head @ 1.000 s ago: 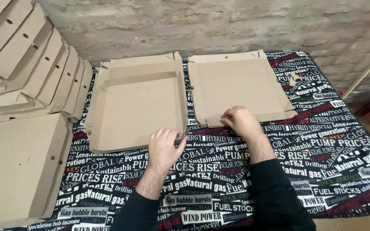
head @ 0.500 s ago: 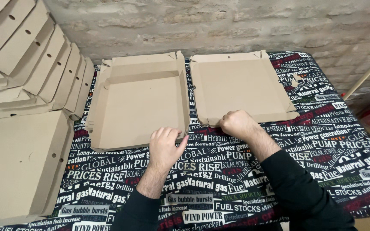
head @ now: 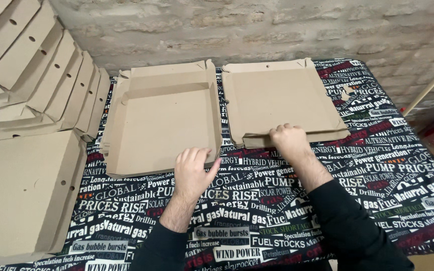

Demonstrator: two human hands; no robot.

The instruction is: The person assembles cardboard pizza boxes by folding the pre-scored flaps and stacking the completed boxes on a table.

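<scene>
Unfolded cardboard box (head: pixel 217 113) flat on printed tablecloth (head: pixel 277 211), left hand (head: pixel 193 173) fingers together pressing near edge, right hand (head: pixel 290 142) fingers curled gripping front flap, folded boxes (head: pixel 31 90) stacked left of both hands

Box-folding workroom: stacked cardboard boxes (head: pixel 31 85), bare brick wall (head: pixel 257 30).

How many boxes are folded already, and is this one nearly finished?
Done: a row of folded cardboard boxes leans at the far left, too overlapped to count, and one closed box lies beside them. In hand: an open flat box lies on the printed tablecloth; the left hand presses its near edge and the right hand grips the front flap. Left: its walls lie mostly flat, and it is not closed.
</scene>
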